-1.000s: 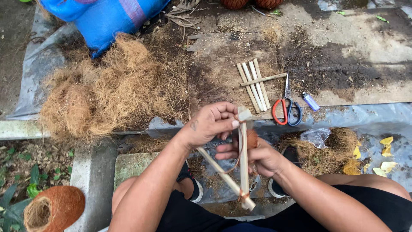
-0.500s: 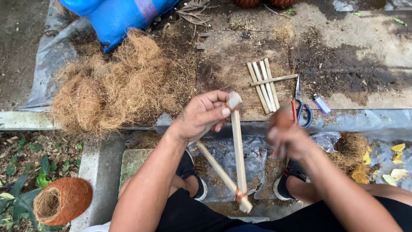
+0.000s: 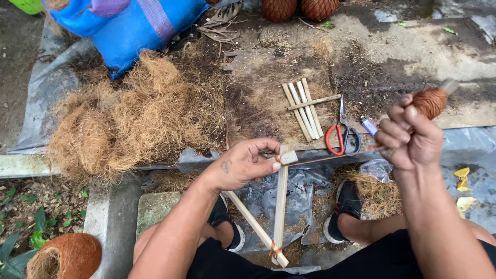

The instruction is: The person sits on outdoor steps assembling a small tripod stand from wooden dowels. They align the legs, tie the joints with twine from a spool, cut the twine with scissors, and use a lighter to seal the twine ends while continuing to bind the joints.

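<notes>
from the head view, looking down, the left hand (image 3: 243,165) is curled shut, with its thumb and fingertips pinching the top end of a bamboo stick (image 3: 280,206). a small flat bamboo piece (image 3: 287,157) sits right at those fingertips. the stick runs down from the fingers to the person's lap, where it meets a second bamboo stick (image 3: 253,223) that slants off under the left wrist. the two sticks are tied together at the bottom with a brown string knot (image 3: 275,250).

the right hand (image 3: 411,137) is lifted up and closed in a fist around a ball of brown coir twine (image 3: 430,102). the ball pokes out above the knuckles. a thin twine line (image 3: 330,156) stretches from below the right fingers across to the left fingertips, pulled tight.

just left of the right fingers lie red-handled scissors (image 3: 341,135) and a small purple lighter (image 3: 369,125). past the scissors, above the left fingers, is a little bundle of bamboo slats (image 3: 304,107) with one slat laid across. far to the left of the left hand sits a big heap of coconut fibre (image 3: 124,119), with a blue sack (image 3: 129,26) behind it. two black shoes (image 3: 347,204) show below the hands
</notes>
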